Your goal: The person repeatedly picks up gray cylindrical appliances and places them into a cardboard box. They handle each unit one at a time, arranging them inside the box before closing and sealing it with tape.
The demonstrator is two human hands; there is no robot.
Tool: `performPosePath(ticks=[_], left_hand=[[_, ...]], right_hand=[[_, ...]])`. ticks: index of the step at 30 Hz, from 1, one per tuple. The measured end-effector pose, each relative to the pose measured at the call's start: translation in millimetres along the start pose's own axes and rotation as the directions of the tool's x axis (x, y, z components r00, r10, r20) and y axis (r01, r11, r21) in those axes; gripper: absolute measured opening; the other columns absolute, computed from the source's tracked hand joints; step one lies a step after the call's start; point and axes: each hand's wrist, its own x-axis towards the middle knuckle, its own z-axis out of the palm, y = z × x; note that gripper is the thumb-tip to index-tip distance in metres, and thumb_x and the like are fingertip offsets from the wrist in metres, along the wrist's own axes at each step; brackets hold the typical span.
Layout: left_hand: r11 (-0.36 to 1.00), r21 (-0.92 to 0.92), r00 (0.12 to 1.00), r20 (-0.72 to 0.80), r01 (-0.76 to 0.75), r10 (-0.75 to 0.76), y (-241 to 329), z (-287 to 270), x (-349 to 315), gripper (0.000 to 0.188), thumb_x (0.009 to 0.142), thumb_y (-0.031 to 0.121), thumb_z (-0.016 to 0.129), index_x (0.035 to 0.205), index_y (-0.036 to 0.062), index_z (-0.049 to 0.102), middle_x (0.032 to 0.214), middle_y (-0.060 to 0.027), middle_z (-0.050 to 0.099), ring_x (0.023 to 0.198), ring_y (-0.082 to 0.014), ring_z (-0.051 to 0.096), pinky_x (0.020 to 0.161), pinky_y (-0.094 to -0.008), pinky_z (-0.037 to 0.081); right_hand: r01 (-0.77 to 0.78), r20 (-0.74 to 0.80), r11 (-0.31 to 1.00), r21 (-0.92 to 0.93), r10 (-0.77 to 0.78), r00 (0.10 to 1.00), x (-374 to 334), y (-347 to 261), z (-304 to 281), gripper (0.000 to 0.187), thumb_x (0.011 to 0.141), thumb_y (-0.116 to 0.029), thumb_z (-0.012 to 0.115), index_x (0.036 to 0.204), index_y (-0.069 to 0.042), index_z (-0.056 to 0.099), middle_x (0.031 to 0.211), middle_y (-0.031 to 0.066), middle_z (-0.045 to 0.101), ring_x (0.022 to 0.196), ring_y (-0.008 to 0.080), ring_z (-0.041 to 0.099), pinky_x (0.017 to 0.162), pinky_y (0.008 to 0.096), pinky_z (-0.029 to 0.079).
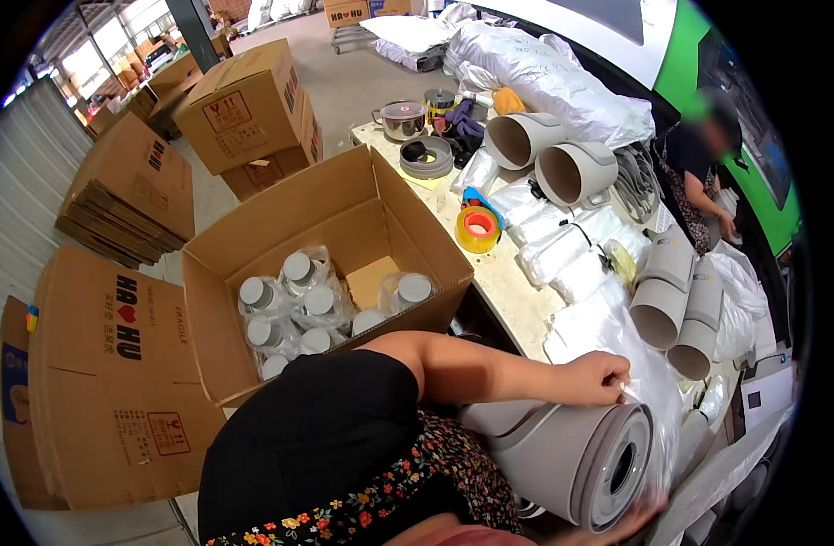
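On the bench (513,293), beside the open box (326,264):
Left hand (599,376): grip pinching clear bag (649,382) over grey roll (572,455).
Right hand (631,520): supporting roll's end; grip state unclear.

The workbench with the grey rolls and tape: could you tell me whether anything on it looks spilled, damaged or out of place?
Nothing stands out. The workbench is crowded but nothing looks spilled or torn; the left hand pulls clear plastic film over a grey roll.

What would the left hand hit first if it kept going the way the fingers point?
Probably the clear plastic bag its fingers already pinch over the grey foam roll; beyond lie more grey rolls, though depth is unclear.
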Motion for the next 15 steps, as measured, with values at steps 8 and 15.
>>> performPosePath(ticks=[8,15], left_hand=[[0.963,-0.021,0.934,-0.238,0.269,-0.266,-39,-41,-9,0.008,0.078,0.0,0.049,0.082,0.003,0.055,0.079,-0.0051,0.054,0.071,-0.0143,0.05,0.064,-0.0261,0.041],[0.545,0.822,0.984,0.177,-0.164,0.029,-136,-132,-167,0.014,0.064,0.001,0.056,0.075,0.0072,0.06,0.08,-0.0105,0.059,0.083,-0.0315,0.056,0.077,-0.0373,0.045]], right_hand=[[-0.069,0.673,0.99,0.119,-0.029,0.739,-24,-104,5,0.017,0.083,-0.012,0.056,0.096,-0.001,0.056,0.099,0.0119,0.056,0.083,0.0264,0.052,0.075,0.0399,0.042],[-0.72,0.152,0.66,0.216,0.706,0.692,-179,-7,97,0.029,0.079,-0.019,0.066,0.092,0.003,0.051,0.073,0.0029,0.055,0.065,0.0115,0.049,0.061,0.0255,0.042]])
